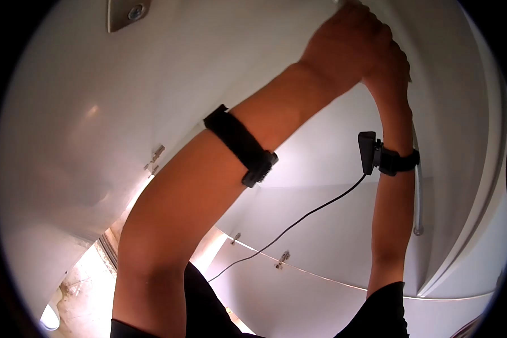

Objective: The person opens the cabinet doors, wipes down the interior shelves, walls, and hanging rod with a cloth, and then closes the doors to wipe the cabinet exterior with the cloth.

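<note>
My left hand [349, 42] is closed, high up at the top right against a white panel [208, 50]. Pressed up beside it and partly behind it, my right hand [394, 67] also has its fingers curled. What they grip is hidden by the hands; a bit of something pale shows just above the left hand. A thin grey hose or rod [418, 203] runs down behind my right forearm and ends in a small round tip. I cannot tell whether it reaches the hands.
A metal bracket with a bolt [128, 12] sits at the top left. Metal hinges [284, 259] line the white panels' edges. A black cable [298, 221] hangs from the black device [368, 152] on my right wrist. Floor [90, 293] shows at lower left.
</note>
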{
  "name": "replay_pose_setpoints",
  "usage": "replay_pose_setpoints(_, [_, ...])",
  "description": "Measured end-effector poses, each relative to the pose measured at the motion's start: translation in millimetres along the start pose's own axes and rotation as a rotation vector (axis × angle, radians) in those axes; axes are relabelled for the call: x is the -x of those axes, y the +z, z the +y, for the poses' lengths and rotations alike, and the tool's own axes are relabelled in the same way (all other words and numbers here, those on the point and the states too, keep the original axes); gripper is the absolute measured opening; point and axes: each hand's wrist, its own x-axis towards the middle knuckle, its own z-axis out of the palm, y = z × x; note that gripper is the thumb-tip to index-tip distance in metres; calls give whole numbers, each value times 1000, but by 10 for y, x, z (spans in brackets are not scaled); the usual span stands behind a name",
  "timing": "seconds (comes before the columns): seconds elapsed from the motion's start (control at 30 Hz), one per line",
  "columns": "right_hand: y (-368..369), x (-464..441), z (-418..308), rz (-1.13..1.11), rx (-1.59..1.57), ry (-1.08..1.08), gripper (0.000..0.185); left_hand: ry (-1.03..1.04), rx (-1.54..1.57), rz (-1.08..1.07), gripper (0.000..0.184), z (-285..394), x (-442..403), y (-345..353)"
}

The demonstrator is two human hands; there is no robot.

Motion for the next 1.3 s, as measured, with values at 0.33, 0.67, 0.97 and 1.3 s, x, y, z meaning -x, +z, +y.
replay_pose_setpoints(0.33, [-80,915,386,-96,123,263,31,68,-75,-285,35,838,112,52])
replay_pose_setpoints(0.67, [-109,-274,-204,99,-302,60,30,-84,-123,-366,39,-326,-166,37])
replay_pose_setpoints(0.97, [-216,185,98,-113,-182,237,26,298,-263,-36,45,224,55,151])
replay_pose_setpoints(1.3, [-429,2139,1237,-187,-73,333,33,270,-46,-236,34,2189,332,544])
